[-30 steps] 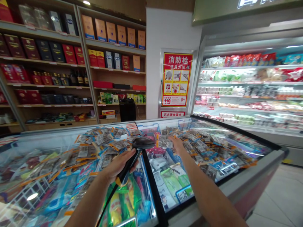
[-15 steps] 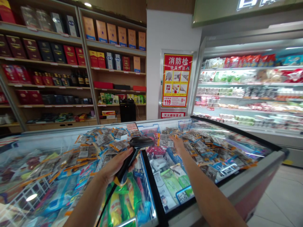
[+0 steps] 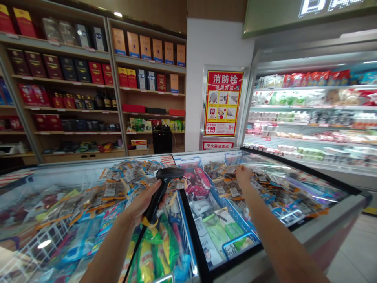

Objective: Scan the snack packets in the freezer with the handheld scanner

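Note:
My left hand (image 3: 149,202) is wrapped around the handle of a black barcode scanner (image 3: 160,188) with a yellow base and a trailing cable. The scanner's head points right above the freezer's middle. My right hand (image 3: 244,175) reaches over the right-hand pile, fingers pinched at the edge of a small clear packet (image 3: 232,169) with a printed label. Beneath and around it lie many similar packets (image 3: 235,192) with orange and blue edges. A second heap of such packets (image 3: 110,190) lies to the left of the scanner.
A chest freezer with a black frame bar (image 3: 193,232) holds green bags (image 3: 160,239), red packs (image 3: 196,181) and blue baskets (image 3: 232,212). Behind stand shelves of boxes (image 3: 144,47), a red fire-hydrant sign (image 3: 224,104) and a lit refrigerated case (image 3: 309,106).
My right hand has moved right with a packet, from above the red packs to the right-hand pile, and the red packs now show. My left hand still grips the scanner. The view has shifted slightly.

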The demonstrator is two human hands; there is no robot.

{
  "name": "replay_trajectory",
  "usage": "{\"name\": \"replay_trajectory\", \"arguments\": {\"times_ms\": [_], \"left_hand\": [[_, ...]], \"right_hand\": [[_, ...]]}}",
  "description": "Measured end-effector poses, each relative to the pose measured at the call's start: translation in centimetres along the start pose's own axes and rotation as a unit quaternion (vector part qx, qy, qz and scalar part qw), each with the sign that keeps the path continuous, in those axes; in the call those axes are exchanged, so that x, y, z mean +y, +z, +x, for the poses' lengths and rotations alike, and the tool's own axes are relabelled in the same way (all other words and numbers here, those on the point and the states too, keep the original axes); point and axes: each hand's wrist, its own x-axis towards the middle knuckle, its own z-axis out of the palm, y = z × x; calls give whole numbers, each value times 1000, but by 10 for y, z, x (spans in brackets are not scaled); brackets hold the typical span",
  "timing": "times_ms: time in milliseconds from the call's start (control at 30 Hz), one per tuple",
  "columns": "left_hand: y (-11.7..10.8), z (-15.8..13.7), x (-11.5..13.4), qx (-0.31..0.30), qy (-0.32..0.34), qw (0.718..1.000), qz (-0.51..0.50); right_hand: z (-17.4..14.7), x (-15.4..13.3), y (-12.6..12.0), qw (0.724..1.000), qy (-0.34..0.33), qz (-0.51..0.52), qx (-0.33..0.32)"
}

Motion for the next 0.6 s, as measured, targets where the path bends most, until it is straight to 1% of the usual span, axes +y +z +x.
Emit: {"name": "replay_trajectory", "arguments": {"times_ms": [100,133,167,233,267,300,400,500,600], "left_hand": [[2,-2,2,11,-5,1000,-5],[3,-4,3,15,-8,1000,-7],[4,-5,5,19,-12,1000,-8],[5,-7,7,26,-17,999,-9],[5,-7,8,29,-16,999,-10],[5,-8,9,29,-14,999,-10],[4,-9,9,27,-5,1000,-12],[4,-10,8,29,-2,999,-14],[4,-9,8,31,-8,999,-7]], "right_hand": [[0,-9,-9,998,-20,-46,24],[-5,-15,-8,998,-33,-53,30],[-13,-21,-5,997,-47,-62,21],[-35,-36,8,994,-74,-79,-33],[-50,-43,17,982,-92,-113,-122],[-65,-50,29,972,-99,-119,-178],[-112,-66,65,943,-103,-128,-290],[-143,-77,91,925,-83,-145,-342],[-155,-83,100,919,-54,-151,-359]]}}
